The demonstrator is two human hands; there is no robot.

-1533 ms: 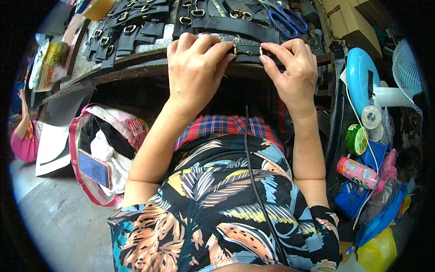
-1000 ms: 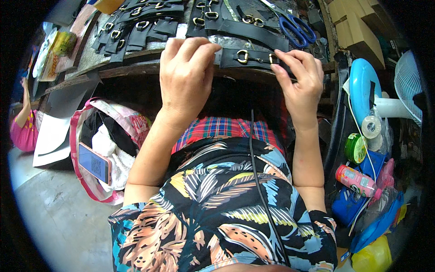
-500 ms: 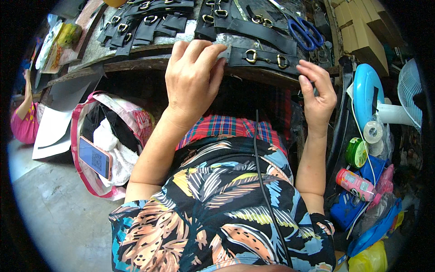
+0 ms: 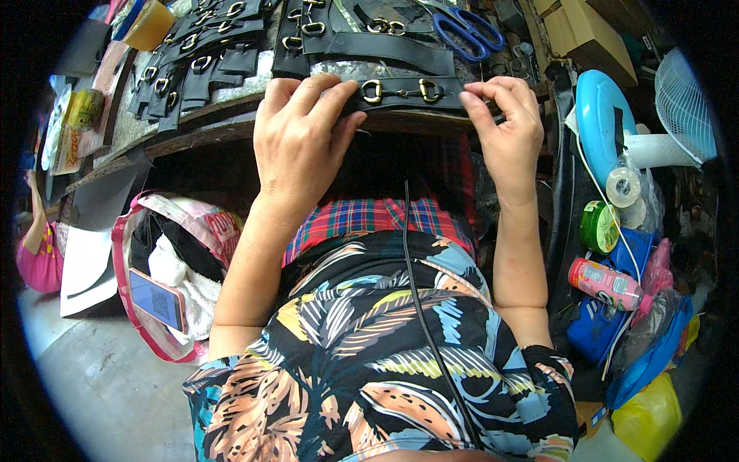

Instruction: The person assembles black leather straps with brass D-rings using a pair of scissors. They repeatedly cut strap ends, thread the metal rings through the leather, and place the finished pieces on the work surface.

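A short black leather-like strap (image 4: 399, 102) with a gold-coloured horsebit buckle (image 4: 372, 92) lies along the front edge of the workbench. My left hand (image 4: 299, 138) is closed at its left end, fingertips on top and thumb lower down. At the right end, my right hand (image 4: 509, 131) pinches the strap between thumb and forefinger. Right behind it lies a longer plain black strap (image 4: 392, 50). More black straps with gold rings (image 4: 202, 65) are spread over the bench at the far left.
Blue-handled scissors (image 4: 468, 35) rest on the bench behind my right hand. A blue-and-white fan (image 4: 604, 115) stands at the right, above a pink bottle (image 4: 608, 285) and a green tape roll (image 4: 599, 227). At the left, a phone (image 4: 156, 299) lies on an open bag (image 4: 122, 254).
My right thumb and forefinger have come together on the strap's right end, where they were apart before. My left hand has moved onto its left end. The whole view has shifted.
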